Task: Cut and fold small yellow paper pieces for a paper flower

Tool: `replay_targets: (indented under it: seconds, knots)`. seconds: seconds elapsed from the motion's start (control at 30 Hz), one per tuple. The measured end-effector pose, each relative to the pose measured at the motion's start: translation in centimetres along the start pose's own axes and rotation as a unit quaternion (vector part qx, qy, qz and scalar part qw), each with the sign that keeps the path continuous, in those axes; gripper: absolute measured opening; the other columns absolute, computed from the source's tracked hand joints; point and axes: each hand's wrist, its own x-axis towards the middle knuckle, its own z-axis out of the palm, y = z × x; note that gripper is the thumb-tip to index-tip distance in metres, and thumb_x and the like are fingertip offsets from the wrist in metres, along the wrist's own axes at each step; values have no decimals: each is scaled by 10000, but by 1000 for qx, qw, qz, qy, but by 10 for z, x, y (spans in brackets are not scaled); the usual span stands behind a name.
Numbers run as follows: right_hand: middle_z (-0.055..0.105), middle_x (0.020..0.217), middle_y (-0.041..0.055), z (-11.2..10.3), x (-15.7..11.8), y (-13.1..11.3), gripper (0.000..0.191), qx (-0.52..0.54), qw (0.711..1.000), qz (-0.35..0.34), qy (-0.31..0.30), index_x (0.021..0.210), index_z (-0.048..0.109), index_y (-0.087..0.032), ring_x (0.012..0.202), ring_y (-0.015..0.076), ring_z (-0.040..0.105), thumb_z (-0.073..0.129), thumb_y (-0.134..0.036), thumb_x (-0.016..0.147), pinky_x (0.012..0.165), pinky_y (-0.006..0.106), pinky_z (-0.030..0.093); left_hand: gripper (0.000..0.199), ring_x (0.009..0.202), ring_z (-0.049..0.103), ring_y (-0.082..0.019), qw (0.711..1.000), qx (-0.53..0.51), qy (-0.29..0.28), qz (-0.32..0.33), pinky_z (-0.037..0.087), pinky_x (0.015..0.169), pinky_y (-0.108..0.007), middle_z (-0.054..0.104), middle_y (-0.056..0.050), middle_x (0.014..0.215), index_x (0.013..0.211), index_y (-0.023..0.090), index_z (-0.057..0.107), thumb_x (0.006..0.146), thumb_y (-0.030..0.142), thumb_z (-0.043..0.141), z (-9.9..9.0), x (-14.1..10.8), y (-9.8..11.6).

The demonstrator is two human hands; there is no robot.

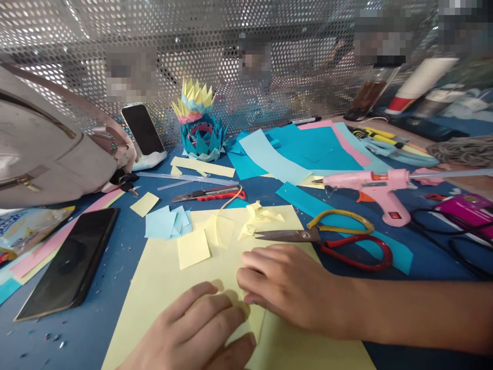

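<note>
Both hands rest low over a large pale yellow sheet [154, 288]. My left hand [204, 329] has its fingers bent round a small piece of yellow paper [256, 321]. Against the same piece, my right hand [281, 282] curls its fingers closed, and the two hands nearly touch. Just beyond my right hand lie scissors [304, 235] with one yellow and one red handle. Small yellow squares [193, 248], light blue squares [167, 222] and folded yellow pieces [262, 216] lie on the sheet's far part.
A black phone [69, 262] and grey bag [50, 149] are at the left. Behind stand another phone [143, 129] and a folded paper model [202, 133]. A red cutter [219, 193] lies mid-table. A pink glue gun [381, 190] and cables [450, 221] are at the right.
</note>
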Motion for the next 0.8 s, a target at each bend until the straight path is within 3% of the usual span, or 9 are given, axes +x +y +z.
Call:
replay_targets:
  seconds: [0.07, 0.3, 0.43, 0.6, 0.8]
  knots:
    - [527, 854, -11, 0, 0, 2, 190, -1, 1000, -7, -1, 899, 468, -212, 689, 173, 445, 471, -313, 1059, 594, 319, 227, 212, 1070, 686, -167, 1000, -1, -16, -6, 489, 1065, -326, 756, 1, 1148, 1030, 189, 747, 1049, 291, 562, -3, -1, -1]
    - [546, 842, -16, -1, 0, 8, 216, 73, 997, 3, 2, 883, 476, -206, 701, 160, 459, 466, -329, 1061, 599, 297, 250, 260, 1072, 687, -184, 998, -13, 67, 9, 504, 1078, -361, 751, -37, 1145, 996, 156, 745, 1051, 313, 545, 18, -13, -3]
    - [549, 836, -6, -3, 1, 6, 207, 89, 996, 7, -5, 879, 488, -201, 701, 161, 451, 454, -306, 1054, 603, 293, 253, 311, 1089, 678, -180, 998, 9, 57, 21, 477, 1106, -363, 742, -50, 1151, 999, 160, 740, 1072, 334, 493, 21, -13, -1]
    - [556, 855, 8, -12, 2, 6, 168, 129, 991, 4, -31, 875, 501, -190, 710, 157, 455, 473, -275, 1017, 606, 291, 265, 318, 1054, 680, -159, 997, 20, 64, 23, 467, 1104, -358, 750, -32, 1090, 1015, 159, 740, 1077, 165, 428, 18, -10, 0]
    - [549, 855, -4, -16, 2, 9, 133, 187, 981, -3, -40, 886, 511, -189, 742, 148, 479, 525, -271, 989, 649, 280, 306, 360, 1085, 667, -174, 999, 5, 44, 27, 476, 1089, -377, 745, -9, 1136, 1151, 207, 744, 1102, 230, 388, 15, -10, -2]
